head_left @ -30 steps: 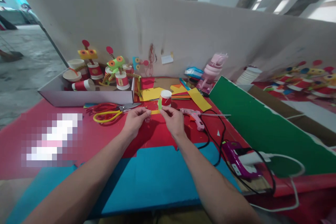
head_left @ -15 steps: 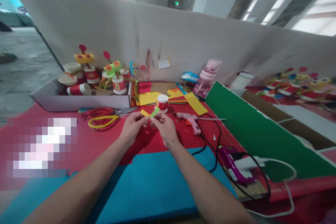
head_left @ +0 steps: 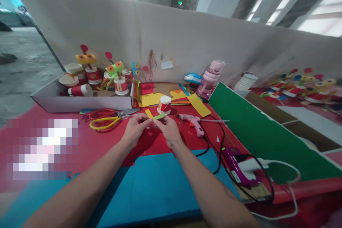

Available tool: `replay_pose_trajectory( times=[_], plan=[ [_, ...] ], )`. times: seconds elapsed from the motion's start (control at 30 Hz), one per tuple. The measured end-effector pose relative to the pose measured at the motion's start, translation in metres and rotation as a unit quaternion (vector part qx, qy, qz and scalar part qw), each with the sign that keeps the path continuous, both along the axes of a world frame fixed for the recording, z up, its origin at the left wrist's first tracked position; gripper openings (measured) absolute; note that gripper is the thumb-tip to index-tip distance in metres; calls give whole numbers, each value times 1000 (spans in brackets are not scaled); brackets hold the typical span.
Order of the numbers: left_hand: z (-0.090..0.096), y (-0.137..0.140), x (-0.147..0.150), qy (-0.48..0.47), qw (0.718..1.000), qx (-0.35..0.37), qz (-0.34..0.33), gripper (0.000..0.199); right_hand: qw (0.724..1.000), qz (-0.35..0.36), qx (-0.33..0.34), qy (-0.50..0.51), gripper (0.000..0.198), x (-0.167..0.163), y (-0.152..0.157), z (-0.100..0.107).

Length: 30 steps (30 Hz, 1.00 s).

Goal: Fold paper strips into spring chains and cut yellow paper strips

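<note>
My left hand (head_left: 135, 128) is closed in a pinch on a yellow paper strip (head_left: 149, 114). Opposite it, my right hand (head_left: 168, 130) pinches a green paper strip (head_left: 159, 117). The two strips meet between my fingertips, where the fingers partly hide them. Just behind my hands an upside-down red and white paper cup (head_left: 164, 105) stands on the table. Scissors with yellow handles (head_left: 105, 124) lie left of my left hand. A pink glue gun (head_left: 196, 124) rests to the right of my right hand.
Cup figures fill a white box (head_left: 85, 104) at the back left. Yellow paper sheets (head_left: 152, 99) lie behind the cup. A green-sided box (head_left: 256, 131) borders the right. Black cords run to a purple power strip (head_left: 240, 167). A blue sheet (head_left: 160, 185) covers the front.
Between my fingertips the strips have turned: the green one now lies flatter and the yellow one stands steeper. My hands have stayed in nearly the same place.
</note>
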<state>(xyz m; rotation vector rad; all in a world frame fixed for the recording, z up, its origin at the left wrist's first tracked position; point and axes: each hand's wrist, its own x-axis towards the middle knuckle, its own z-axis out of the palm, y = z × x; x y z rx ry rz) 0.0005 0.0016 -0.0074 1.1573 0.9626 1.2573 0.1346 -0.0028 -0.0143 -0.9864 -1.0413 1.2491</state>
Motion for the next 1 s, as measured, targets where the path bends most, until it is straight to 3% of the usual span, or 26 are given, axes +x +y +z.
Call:
replay_pose_trajectory(
  times=[0.17, 0.5, 0.73, 1.0],
  plan=[
    [5, -2, 0, 13, 1000, -7, -6, 27, 999, 21, 27, -7, 21, 4, 1, 1],
    [3, 0, 0, -22, 999, -16, -23, 24, 998, -17, 49, -30, 14, -1, -1, 1],
    [5, 3, -1, -70, 996, -59, -11, 26, 997, 35, -24, 70, 24, 7, 1, 10],
    [5, 1, 0, -82, 994, -67, -31, 25, 991, 66, -70, 96, 31, 4, 0, 6]
  ],
)
